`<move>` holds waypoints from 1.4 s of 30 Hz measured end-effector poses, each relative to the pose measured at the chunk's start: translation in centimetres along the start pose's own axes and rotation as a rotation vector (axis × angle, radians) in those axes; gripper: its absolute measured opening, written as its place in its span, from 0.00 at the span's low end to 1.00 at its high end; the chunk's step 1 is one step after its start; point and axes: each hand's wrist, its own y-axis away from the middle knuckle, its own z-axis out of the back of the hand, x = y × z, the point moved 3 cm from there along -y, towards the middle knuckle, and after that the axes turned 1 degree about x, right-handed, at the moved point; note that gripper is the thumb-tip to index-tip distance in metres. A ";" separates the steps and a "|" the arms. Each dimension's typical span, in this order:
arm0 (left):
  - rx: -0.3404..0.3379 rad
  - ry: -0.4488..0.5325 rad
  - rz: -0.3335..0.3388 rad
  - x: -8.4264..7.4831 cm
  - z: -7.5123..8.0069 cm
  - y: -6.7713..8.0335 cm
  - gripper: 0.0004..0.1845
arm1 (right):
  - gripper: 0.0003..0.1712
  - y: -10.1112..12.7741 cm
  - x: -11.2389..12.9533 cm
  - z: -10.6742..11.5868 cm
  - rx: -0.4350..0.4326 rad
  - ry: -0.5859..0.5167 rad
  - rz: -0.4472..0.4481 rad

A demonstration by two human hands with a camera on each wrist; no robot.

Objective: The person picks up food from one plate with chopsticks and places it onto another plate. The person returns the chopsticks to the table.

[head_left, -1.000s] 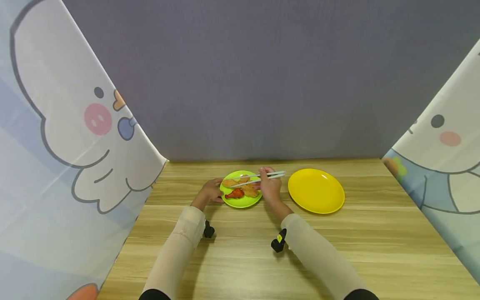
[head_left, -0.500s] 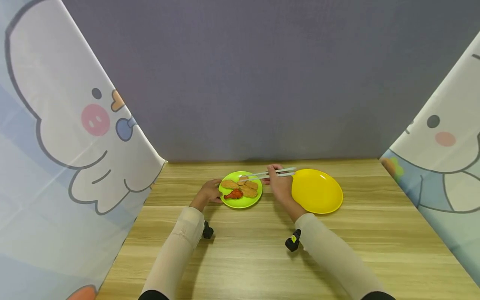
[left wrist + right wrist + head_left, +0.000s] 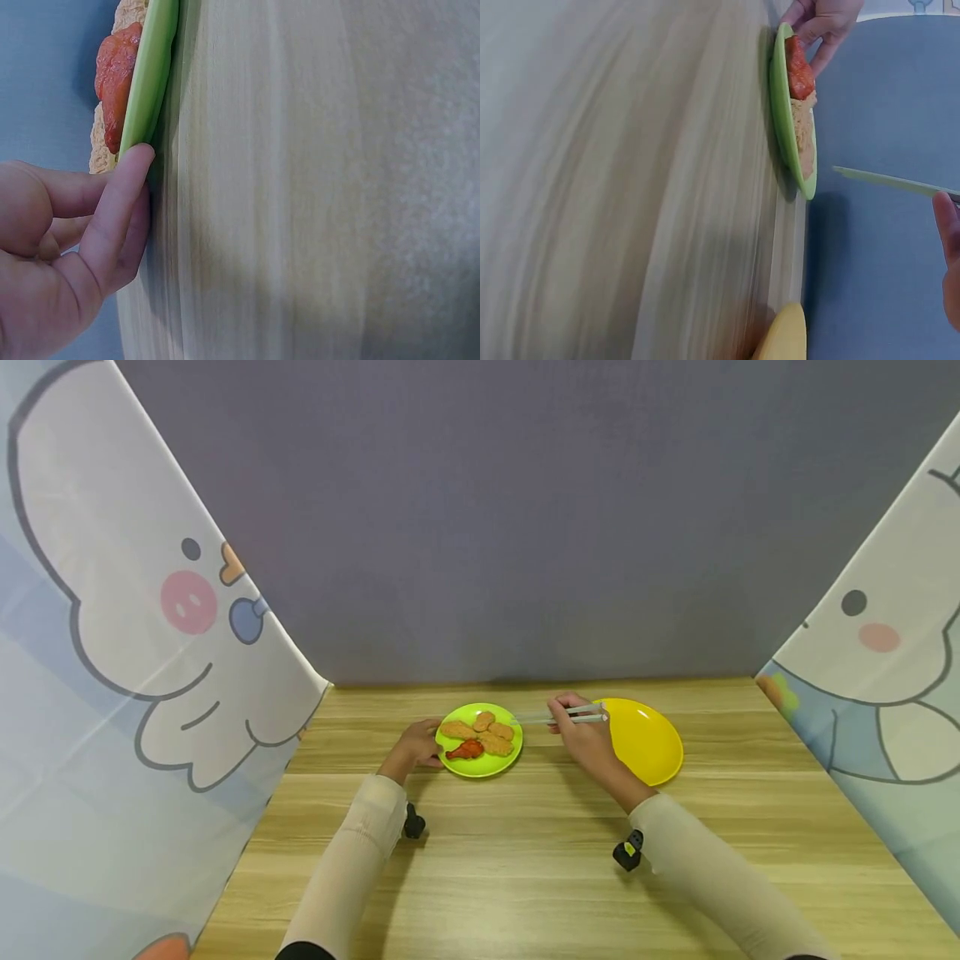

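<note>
**Green plate steadied while chopsticks are held between two plates**

At the left, the round lime-green plastic plate (image 3: 480, 764) is touched at its near-left rim by the left hand (image 3: 420, 745); its fingers are only loosely bent, with a fingertip (image 3: 137, 156) pressed against the edge, seemingly so that the plate is kept from sliding on the pale wooden tabletop (image 3: 510, 868). On the plate, breaded golden-brown nuggets (image 3: 487, 733) and a red-glazed toy drumstick (image 3: 467, 749) are laid. Further right, a pair of pale, slender chopsticks (image 3: 558, 717) is pinched in the curled fingers of the right hand (image 3: 585, 735); nothing is seen between their tips, which point back toward the green plate. Behind that hand, a round, glossy yellow plate (image 3: 652, 743) is set just beside the green one.
</note>
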 end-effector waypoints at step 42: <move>-0.002 0.027 -0.005 0.3 -0.1 -0.3 0.37 | 0.18 5.6 -1.9 0.6 0.270 0.663 0.940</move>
